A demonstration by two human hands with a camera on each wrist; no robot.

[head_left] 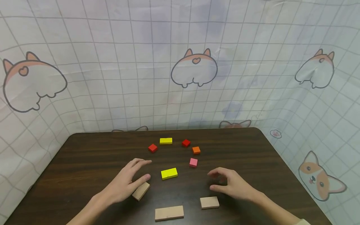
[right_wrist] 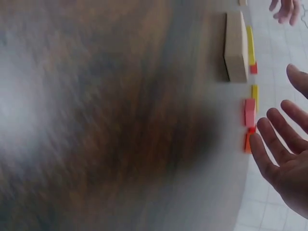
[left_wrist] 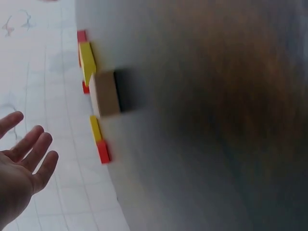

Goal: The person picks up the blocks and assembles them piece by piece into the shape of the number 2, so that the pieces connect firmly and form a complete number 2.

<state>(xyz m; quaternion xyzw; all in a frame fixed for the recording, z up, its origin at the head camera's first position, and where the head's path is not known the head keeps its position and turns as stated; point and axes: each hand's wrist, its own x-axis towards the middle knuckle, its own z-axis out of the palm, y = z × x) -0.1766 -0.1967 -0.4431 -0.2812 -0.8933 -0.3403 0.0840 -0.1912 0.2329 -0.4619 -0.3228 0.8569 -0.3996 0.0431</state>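
Observation:
My left hand (head_left: pixel 126 180) hovers over the left side of the table, fingers spread loosely and holding nothing. Partly under its thumb in the head view lies a plain wooden block (head_left: pixel 141 191). My right hand (head_left: pixel 231 183) hangs above the right side with relaxed fingers and nothing in them. Just below it in that view is a short wooden block (head_left: pixel 209 202). A longer wooden block (head_left: pixel 169 213) lies near the front, between the hands. Farther in, also between them, is a yellow block (head_left: pixel 169 173). In both wrist views the palms and fingers are bare.
Toward the back of the dark wooden table (head_left: pixel 92 156) lie a second yellow block (head_left: pixel 166 141), a red block (head_left: pixel 152 148), another red block (head_left: pixel 186 143), an orange block (head_left: pixel 196 150) and a pink block (head_left: pixel 193 162). A patterned cloth (head_left: pixel 140 93) stands behind the table's far edge.

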